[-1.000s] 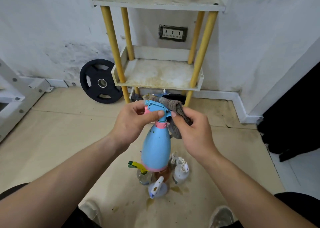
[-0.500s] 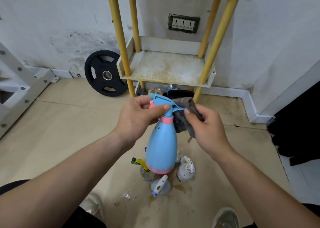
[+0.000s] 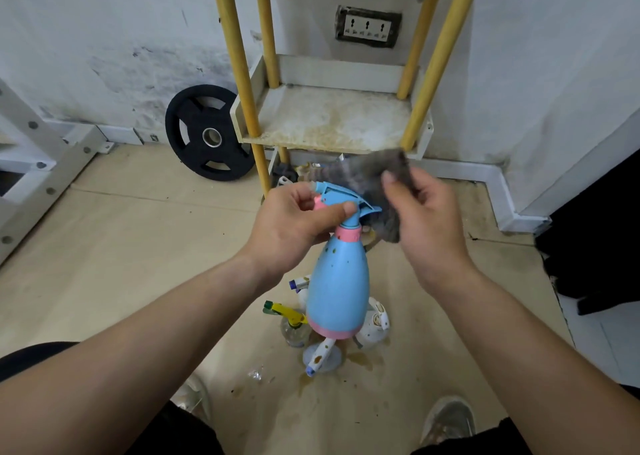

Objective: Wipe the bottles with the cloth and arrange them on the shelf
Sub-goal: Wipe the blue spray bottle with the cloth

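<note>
My left hand (image 3: 294, 219) grips the trigger head of a light blue spray bottle (image 3: 337, 288) with a pink collar and pink base; the bottle hangs upright in the air, dotted with brown specks. My right hand (image 3: 426, 219) pinches a grey cloth (image 3: 370, 184) that lies against the far side of the spray head. Below the bottle, several small spray bottles stand on the floor: one with a yellow-green trigger (image 3: 292, 325), a white one (image 3: 375, 323), and one with a white and blue nozzle (image 3: 320, 357). The shelf (image 3: 329, 122) with yellow posts stands ahead against the wall.
A black weight plate (image 3: 207, 132) leans on the wall left of the shelf. A white metal frame (image 3: 38, 157) is at far left. Clutter (image 3: 294, 174) lies under the shelf. Brown stains (image 3: 363, 359) mark the floor. My shoes (image 3: 446, 420) are near the bottom edge.
My right hand has lifted the cloth from the bottle's neck up and spread it behind the spray head. The view has tilted downward and closer to the shelf.
</note>
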